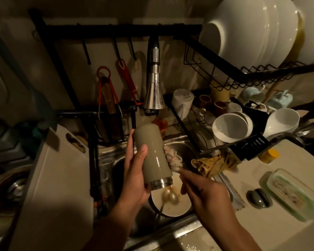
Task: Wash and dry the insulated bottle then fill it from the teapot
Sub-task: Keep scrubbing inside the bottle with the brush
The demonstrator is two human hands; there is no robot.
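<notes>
My left hand (134,171) grips a grey-green insulated bottle (153,156) over the sink, base pointing away from me and its steel neck toward me, thumb across the front. My right hand (201,192) holds the handle of a pale bottle brush (172,158) whose head lies against the bottle's right side. The bottle's grey lid (259,198) lies on the counter to the right. No teapot can be picked out for certain.
The steel sink (109,160) holds a white dish (170,205) with a spoon. A chrome tap (153,87) hangs above. A rack with bowls and cups (230,127) stands right, a yellow cloth (214,164) at the sink's edge, a white cutting board (58,178) left.
</notes>
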